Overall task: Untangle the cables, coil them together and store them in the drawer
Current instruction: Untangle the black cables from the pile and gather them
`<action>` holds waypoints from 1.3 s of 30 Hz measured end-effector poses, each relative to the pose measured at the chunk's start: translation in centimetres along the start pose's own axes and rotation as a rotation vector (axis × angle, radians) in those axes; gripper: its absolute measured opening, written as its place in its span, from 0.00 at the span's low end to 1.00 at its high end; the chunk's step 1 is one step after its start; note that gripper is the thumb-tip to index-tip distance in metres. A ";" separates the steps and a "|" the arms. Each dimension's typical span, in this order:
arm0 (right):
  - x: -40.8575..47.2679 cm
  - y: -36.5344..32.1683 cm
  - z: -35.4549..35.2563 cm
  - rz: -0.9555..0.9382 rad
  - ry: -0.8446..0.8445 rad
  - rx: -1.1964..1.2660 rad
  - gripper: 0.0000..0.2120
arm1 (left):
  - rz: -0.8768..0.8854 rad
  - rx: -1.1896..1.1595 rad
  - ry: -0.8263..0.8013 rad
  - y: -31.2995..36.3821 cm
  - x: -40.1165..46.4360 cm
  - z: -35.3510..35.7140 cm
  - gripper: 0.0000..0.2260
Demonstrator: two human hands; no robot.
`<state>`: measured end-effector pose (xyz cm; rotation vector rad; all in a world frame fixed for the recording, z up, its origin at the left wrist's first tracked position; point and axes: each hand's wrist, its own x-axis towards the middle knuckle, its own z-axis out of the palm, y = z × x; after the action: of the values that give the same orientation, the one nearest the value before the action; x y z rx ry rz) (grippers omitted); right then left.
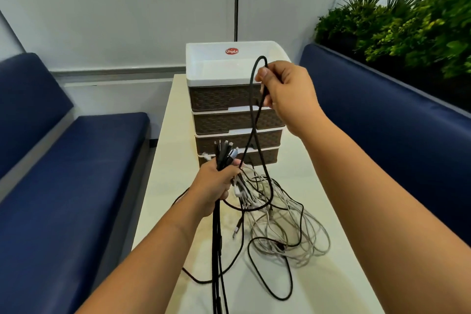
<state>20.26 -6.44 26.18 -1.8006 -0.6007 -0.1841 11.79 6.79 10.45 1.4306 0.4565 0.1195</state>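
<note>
My left hand [214, 186] grips a bundle of cable ends [225, 151], black and white, with the plugs sticking up above the fist. Black strands hang straight down from it past the table's front edge. My right hand [283, 92] pinches a loop of black cable [256, 99] and holds it high in front of the drawer unit [237, 115]. A tangle of grey and black cables [283, 232] lies on the cream table [331, 211] below both hands. The brown woven drawers appear closed.
The drawer unit has a white tray top [204, 74] with a red label and stands at the table's far end. Blue padded benches flank the table on the left [63, 173] and right [382, 109]. Green plants [407, 28] rise behind the right bench.
</note>
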 end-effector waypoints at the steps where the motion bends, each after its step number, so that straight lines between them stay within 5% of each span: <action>1: 0.0 -0.1 -0.3 0.001 0.038 0.020 0.10 | -0.022 -0.006 0.025 -0.5 0.2 -0.2 0.06; 13: -0.2 -1.8 -2.6 -0.058 0.064 0.137 0.09 | -0.098 0.004 0.186 -2.7 1.3 -1.0 0.08; 19: -1.3 -1.7 -1.9 0.011 -0.029 0.275 0.09 | -0.053 -0.008 -0.123 -1.2 -0.4 -0.2 0.12; 24: -2.3 0.8 -1.4 0.112 -0.133 0.579 0.09 | -0.008 -0.028 -0.064 -0.4 -0.9 0.3 0.10; 27: -5.0 5.8 0.1 0.279 -0.244 0.320 0.11 | 0.009 -0.077 -0.033 0.4 -1.2 0.5 0.08; 30: -8.6 11.3 2.6 0.303 -0.540 -0.111 0.05 | 0.025 -0.107 -0.050 1.3 -1.6 0.7 0.08; 36: -12.0 15.6 5.7 0.163 -0.617 -0.567 0.04 | 0.089 -0.179 -0.042 3.7 -1.8 0.9 0.07; 39: -13.9 17.5 6.0 0.151 -0.550 -0.487 0.04 | 0.122 -0.184 -0.046 5.4 -1.7 0.6 0.07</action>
<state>15.84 -8.58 3.61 -2.3826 -0.8497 0.3063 11.46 6.44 16.10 1.2773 0.3118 0.2207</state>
